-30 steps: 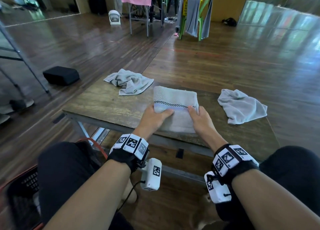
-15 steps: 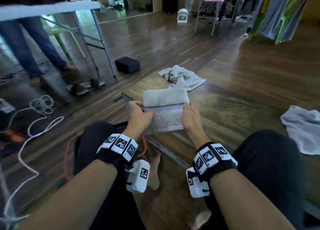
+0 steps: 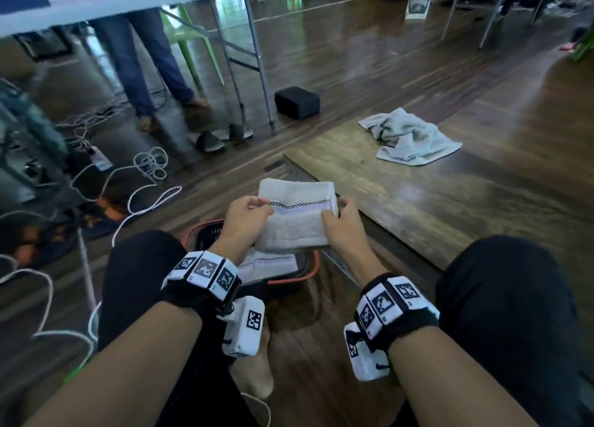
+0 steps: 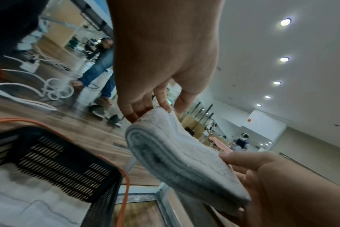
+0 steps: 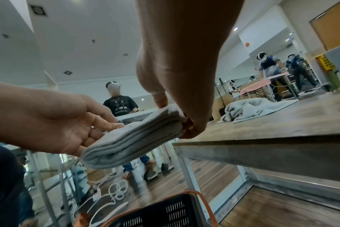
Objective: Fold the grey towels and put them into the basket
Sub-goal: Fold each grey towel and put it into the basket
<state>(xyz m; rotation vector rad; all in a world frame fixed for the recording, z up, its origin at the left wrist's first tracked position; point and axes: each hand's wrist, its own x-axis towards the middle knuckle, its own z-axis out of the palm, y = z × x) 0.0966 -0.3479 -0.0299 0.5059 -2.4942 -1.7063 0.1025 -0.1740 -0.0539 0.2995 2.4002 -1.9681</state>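
I hold a folded grey towel point(image 3: 297, 224) with a checkered band in the air, off the table's left corner. My left hand point(image 3: 261, 206) pinches its left edge and my right hand point(image 3: 334, 212) pinches its right edge. Right below it stands a black basket with an orange rim point(image 3: 316, 266), with another folded towel point(image 3: 268, 263) lying inside. A crumpled grey towel point(image 3: 409, 137) lies on the wooden table point(image 3: 450, 201). In the left wrist view the folded towel point(image 4: 180, 161) hangs above the basket point(image 4: 68, 161). In the right wrist view the folded towel point(image 5: 134, 138) is gripped over the basket point(image 5: 165, 212).
My two knees flank the basket. On the floor to the left lie white cables point(image 3: 151, 169), slippers point(image 3: 221, 139) and a black box point(image 3: 297, 102). A person's legs point(image 3: 144, 73) stand by a folding table's legs point(image 3: 254, 73).
Both hands lifted the folded towel off the table and carried it left, over the basket. My view swung left, so the right-hand crumpled towel is out of sight.
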